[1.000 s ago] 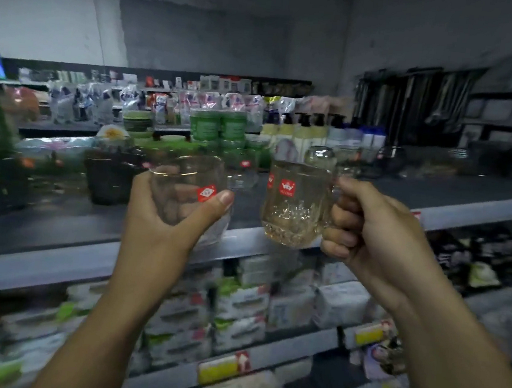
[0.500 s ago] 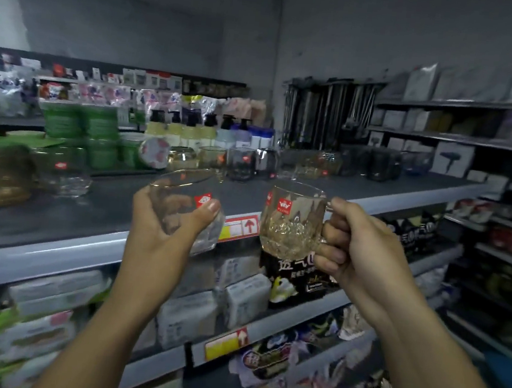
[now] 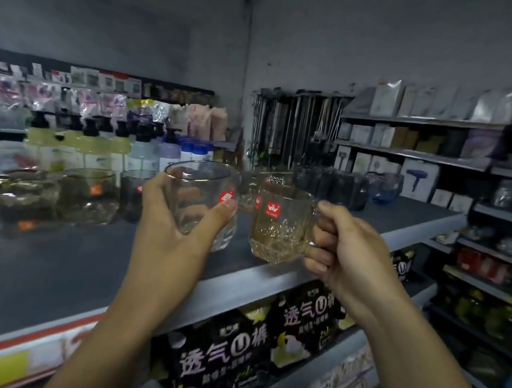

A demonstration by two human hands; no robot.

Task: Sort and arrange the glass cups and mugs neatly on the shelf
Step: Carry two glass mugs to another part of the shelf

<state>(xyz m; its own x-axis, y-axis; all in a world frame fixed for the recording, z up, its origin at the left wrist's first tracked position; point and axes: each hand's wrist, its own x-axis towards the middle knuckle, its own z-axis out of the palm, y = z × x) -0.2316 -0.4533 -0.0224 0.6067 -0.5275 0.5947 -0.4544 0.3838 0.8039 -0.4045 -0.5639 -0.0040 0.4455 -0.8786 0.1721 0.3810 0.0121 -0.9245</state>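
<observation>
Head view: left hand (image 3: pixel 168 232) fingers (image 3: pixel 222 214) curl round glass cup (image 3: pixel 197 200). Right hand (image 3: pixel 346 254) fingers wrap handle of glass mug (image 3: pixel 280 224). Cup and mug held up, side by side, over dark shelf (image 3: pixel 82 270). More glasses (image 3: pixel 88 195) stand on shelf at left, soap bottles (image 3: pixel 89 141) behind.

The left hand (image 3: pixel 168 232) and right hand (image 3: pixel 346 254) move rightward along the shelf (image 3: pixel 51 267), lifting the glass cup (image 3: pixel 199 194) and mug (image 3: pixel 279 228) over its near edge.
</observation>
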